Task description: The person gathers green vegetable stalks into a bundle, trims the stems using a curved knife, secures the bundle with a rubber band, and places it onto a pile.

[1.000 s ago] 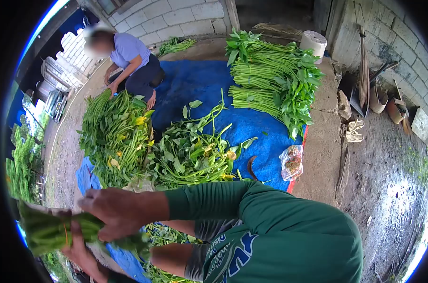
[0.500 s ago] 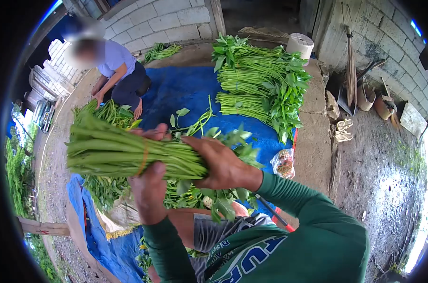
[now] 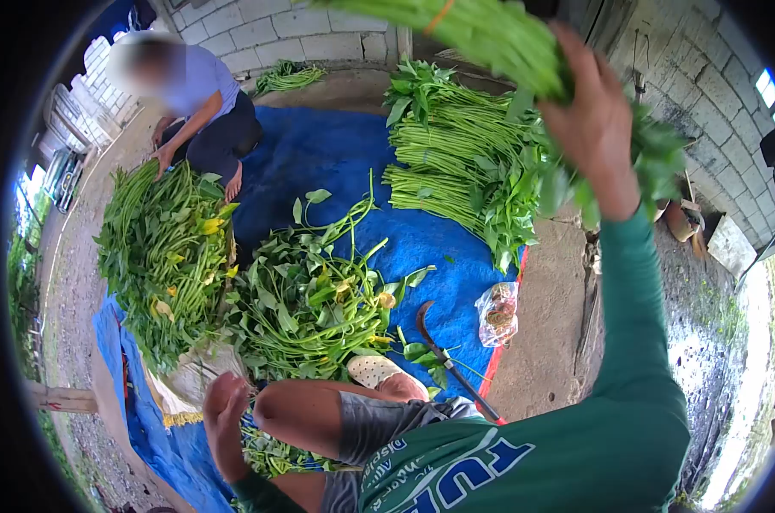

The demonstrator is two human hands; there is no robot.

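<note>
My right hand [image 3: 594,124] is raised at the upper right, its fingers wrapped round a long bundle of green stems [image 3: 481,38] with an orange band; the bundle's leaves hang to the right of my wrist. Low at the left, by my knee, is my left hand [image 3: 225,415], apart from the bundle, its finger shape hard to make out. Stacked bundles of leafy stems [image 3: 456,145] lie beneath the raised one. A loose leafy pile [image 3: 310,308] sits in front of my knees, beside a larger heap of stems [image 3: 169,256].
A crouching person [image 3: 203,103] touches the larger heap at the left. On the blue tarp [image 3: 310,154] lie a curved sickle [image 3: 443,355] and, near its red edge, a plastic bag [image 3: 498,315]. A block wall [image 3: 293,38] stands behind.
The banded bundle has gone from in front of my chest up to the upper right in my right hand. My left hand has let go of it and dropped to my knee.
</note>
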